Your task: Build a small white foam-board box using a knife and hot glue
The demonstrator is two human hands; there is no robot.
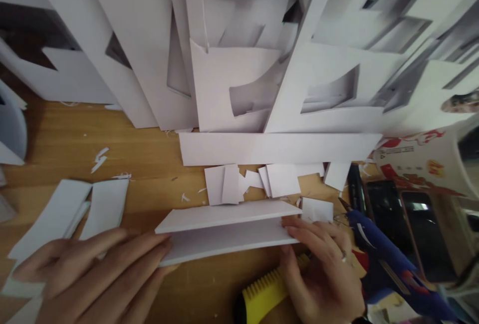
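- From my distant place, I see the left hand [107, 276] partly closed, its fingers long and close together; the tips grip the left end of a white board piece [228, 240].
- I cannot tell how the left thumb stands.
- The right hand [325, 269] is also partly closed: its fingers lie on the right end of the same piece, while the thumb is below its lower edge. One finger wears a ring.
- This piece is between both hands, near and above the desk [145, 164]; it shows two long panels with a narrow gap along them.
- Just under the right hand I find a yellow tool [264, 296] with ridges, partly covered by the hand.
- To the right of this hand there is a blue tool [389, 259] with a narrow tip, and near it two dark phones [426, 234].
- Beyond the piece, small white offcuts [282, 180] lie before a long white strip [277, 149].
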